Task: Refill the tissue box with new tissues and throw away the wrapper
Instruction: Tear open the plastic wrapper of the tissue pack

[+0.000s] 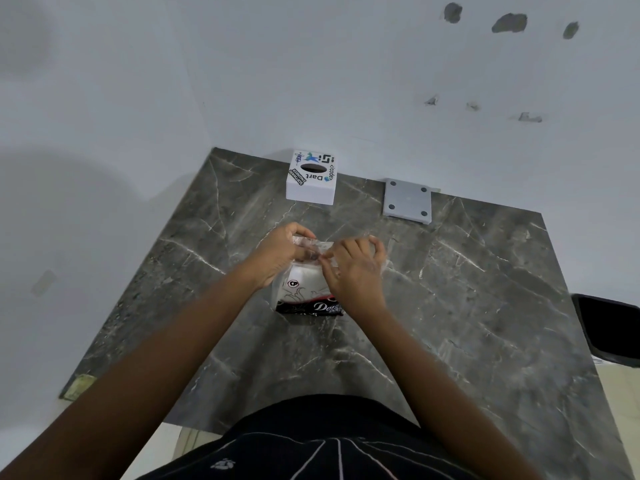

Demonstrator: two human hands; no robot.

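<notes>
Closest to us, our left hand (282,256) and right hand (353,271) both pinch the clear wrapper (313,244) at the far end of the tissue pack (306,292), fingers closed on the plastic. Beyond the pack stands the tissue box (311,178), well apart, with its base plate (408,200) just beside it. If we tear too hard, tissues may rip or spill onto the counter (450,289).

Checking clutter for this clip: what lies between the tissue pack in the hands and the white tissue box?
Nothing: the head view shows only bare marble tabletop between the tissue pack and the tissue box.
</notes>
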